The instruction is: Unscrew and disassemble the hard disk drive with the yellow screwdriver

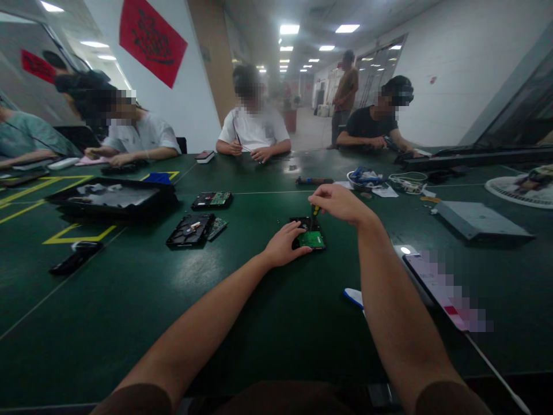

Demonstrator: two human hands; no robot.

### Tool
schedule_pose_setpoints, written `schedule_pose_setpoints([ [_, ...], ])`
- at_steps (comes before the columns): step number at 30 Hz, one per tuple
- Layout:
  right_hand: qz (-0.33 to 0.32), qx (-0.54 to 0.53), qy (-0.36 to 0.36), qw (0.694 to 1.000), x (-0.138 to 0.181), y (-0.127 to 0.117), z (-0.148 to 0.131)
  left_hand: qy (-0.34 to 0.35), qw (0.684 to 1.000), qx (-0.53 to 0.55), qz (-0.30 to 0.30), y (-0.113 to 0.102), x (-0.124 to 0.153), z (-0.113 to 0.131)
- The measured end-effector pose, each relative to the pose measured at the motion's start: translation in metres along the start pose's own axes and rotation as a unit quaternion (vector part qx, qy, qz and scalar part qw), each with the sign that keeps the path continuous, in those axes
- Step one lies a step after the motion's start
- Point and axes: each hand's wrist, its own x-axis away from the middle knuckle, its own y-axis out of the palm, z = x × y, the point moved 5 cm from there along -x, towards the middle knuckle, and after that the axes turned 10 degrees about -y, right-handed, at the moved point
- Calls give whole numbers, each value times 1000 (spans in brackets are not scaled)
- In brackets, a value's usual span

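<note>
Fingers of right hand [339, 202] pinching a small yellow-and-black-handled screwdriver [317, 211]

Thumb and fingertips meet on its handle; whether the tip touches the work cannot be told. The left hand [284, 245], thumb spread apart from the fingers, rests against the left side of a rectangular black hard drive [307, 221] with a green circuit board [313, 240], flat on the dark green tabletop [280, 323]. To the left lie a black ridged drive [189, 231] and, beyond it, a third drive with a green board [211, 200]. A flat grey box [484, 221] sits well to the right.
</note>
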Motion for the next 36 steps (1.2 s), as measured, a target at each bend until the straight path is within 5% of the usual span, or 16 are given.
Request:
schedule_pose_setpoints([
  [11, -39, -103, 22, 994, 2, 9, 0, -4, 1000, -4, -6, -1, 0, 2],
  [18, -8, 12, 6, 1000, 0, 1, -2, 0, 1000, 0, -1, -1, 1, 1],
  [31, -47, -88, 29, 995, 1, 9, 0, -1, 1000, 0, -4, -2, 0, 1],
  [36, -18, 3, 9, 1000, 2, 1, -2, 4, 1000, -5, 2, -2, 1, 2],
])
